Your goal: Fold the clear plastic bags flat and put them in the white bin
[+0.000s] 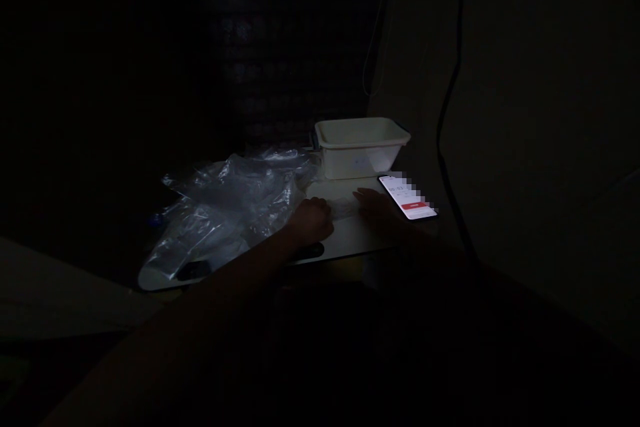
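In the dim light, a small piece of clear plastic [344, 209], perhaps a bag, lies flat on the white tabletop [345, 240] between my hands. My left hand [313, 220] is closed, its curled fingers at the plastic's left end. At the other end, my right hand [375, 205] rests low over the table with its fingers stretched out, touching or nearly touching the plastic. A large heap of clear plastic bags [235, 193] spreads out just left of my left hand.
Behind my hands stands a white plastic tub [363, 147]. A lit phone [407, 199] lies right of my right hand. Dark objects sit along the near table edge, one at the left [194, 270]. A black cable [445, 113] hangs down the right wall.
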Demonstrator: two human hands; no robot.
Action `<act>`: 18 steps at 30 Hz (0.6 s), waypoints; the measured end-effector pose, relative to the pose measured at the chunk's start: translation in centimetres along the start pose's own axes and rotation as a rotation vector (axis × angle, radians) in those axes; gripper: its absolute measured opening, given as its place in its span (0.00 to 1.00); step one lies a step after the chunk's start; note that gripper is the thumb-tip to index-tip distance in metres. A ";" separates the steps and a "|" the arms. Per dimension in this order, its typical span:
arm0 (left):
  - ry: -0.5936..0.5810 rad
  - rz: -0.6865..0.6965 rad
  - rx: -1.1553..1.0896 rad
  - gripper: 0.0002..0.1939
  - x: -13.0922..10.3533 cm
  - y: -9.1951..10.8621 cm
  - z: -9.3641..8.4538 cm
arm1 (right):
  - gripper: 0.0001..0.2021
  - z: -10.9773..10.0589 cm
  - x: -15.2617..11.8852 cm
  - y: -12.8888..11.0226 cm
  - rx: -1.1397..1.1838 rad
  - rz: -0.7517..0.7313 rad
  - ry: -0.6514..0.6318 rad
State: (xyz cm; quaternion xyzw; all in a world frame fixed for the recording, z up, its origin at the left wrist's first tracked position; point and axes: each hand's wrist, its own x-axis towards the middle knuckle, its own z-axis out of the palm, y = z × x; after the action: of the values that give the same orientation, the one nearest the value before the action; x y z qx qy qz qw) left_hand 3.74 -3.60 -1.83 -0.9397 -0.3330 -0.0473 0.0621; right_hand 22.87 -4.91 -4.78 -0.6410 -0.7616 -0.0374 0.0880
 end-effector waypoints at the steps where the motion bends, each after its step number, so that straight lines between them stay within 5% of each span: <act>1: -0.005 0.013 0.030 0.14 0.0 0.1 -0.1 | 0.23 0.0 0.0 0.0 0.002 0.005 0.010; 12: -0.012 0.035 0.029 0.14 0.4 0.5 -0.4 | 0.21 0.5 0.3 0.7 0.185 -0.005 0.105; 18: 0.015 -0.235 -0.749 0.07 0.9 -1.4 -1.3 | 0.16 -0.8 0.8 1.7 0.811 -0.072 0.227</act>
State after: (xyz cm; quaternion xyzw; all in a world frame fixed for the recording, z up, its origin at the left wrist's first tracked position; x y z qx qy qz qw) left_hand 3.51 -2.15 -0.36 -0.8524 -0.3974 -0.1793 -0.2888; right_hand 24.44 -4.00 -4.00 -0.5192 -0.7221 0.1917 0.4150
